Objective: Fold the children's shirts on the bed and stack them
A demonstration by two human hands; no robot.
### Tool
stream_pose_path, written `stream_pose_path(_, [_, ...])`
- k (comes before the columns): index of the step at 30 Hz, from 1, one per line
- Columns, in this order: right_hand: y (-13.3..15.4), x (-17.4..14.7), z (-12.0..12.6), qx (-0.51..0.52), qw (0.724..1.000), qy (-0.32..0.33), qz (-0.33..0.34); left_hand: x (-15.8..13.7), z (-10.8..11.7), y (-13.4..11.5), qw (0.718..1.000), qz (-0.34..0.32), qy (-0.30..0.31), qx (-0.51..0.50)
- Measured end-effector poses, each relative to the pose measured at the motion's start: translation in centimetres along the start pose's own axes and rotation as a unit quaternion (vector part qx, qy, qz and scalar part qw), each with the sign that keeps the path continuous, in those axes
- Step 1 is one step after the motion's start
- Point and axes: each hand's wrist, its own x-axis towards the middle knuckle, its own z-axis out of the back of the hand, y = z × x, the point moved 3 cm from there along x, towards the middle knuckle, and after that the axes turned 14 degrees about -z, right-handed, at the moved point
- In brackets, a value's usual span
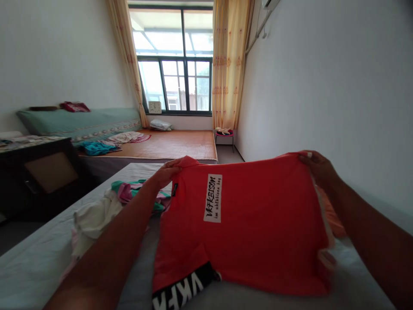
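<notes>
A red T-shirt (pixel 258 224) with a white printed label on its chest is stretched sideways between my hands. My left hand (pixel 169 172) is closed on its edge near the collar and shoulder. At the hem end, my right hand (pixel 318 168) pinches the upper corner. The lower edge of the shirt hangs toward me, its near sleeve ending in a black band with white letters. Left of the shirt, a pile of white, pink and green clothes (pixel 100 213) lies on the bed, partly behind my left forearm. An orange cloth (pixel 334 215) shows behind the shirt at the right.
Under the clothes is a bed with a pale sheet (pixel 35 262). A dark cabinet (pixel 35 176) stands at the left. Beyond lies a second bed with a brown mat (pixel 180 144), holding a blue garment (pixel 98 148). A pink stool (pixel 225 134) stands by the right wall.
</notes>
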Motion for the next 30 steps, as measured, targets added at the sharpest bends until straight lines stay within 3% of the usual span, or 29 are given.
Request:
stream_pose_path(2, [-2.2, 1.4, -1.0, -0.048, 0.998, -0.048, -0.001, 0.2, 0.0, 0.8, 0.998, -0.003, -0.02, 0.058])
stream_pose_path(4, [-4.6, 2.2, -2.1, -0.153, 0.985, -0.08, -0.007, 0.2, -0.2, 2.2, 0.981, 0.019, -0.033, 0.19])
stream_pose_path(8, [-7.5, 1.4, -3.7, -0.345, 0.937, -0.04, 0.025, -0.2, -0.8, 3.5, 0.912, 0.02, -0.029, 0.409])
stream_pose_path(11, [-7.5, -1.6, -4.2, -0.372, 0.925, 0.069, 0.047, -1.7, -2.1, 2.5, 0.882, 0.008, 0.069, 0.466])
stream_pose_path(14, [-5.8, -6.4, -4.1, -0.371, 0.902, 0.219, 0.035, -5.1, -4.1, 0.0, 0.89, 0.021, 0.218, 0.401])
stream_pose_path(16, [-4.3, -10.3, -3.4, -0.383, 0.868, 0.316, 0.013, -8.4, -5.3, -2.2, 0.882, 0.04, 0.33, 0.334])
stream_pose_path(18, [-2.8, -14.2, -2.0, -0.408, 0.823, 0.394, -0.012, -11.9, -6.0, -4.5, 0.857, 0.071, 0.415, 0.298])
stream_pose_path(21, [-1.4, -18.9, 1.2, -0.43, 0.792, 0.432, -0.03, -16.4, -6.3, -7.0, 0.82, 0.088, 0.462, 0.325])
stream_pose_path(25, [-2.7, -22.3, 4.3, -0.435, 0.794, 0.424, 0.001, -19.9, -7.1, -7.8, 0.816, 0.055, 0.431, 0.381])
stream_pose_path(30, [-4.7, -22.7, 4.9, -0.425, 0.84, 0.334, 0.048, -20.4, -8.9, -8.0, 0.834, 0.035, 0.403, 0.374])
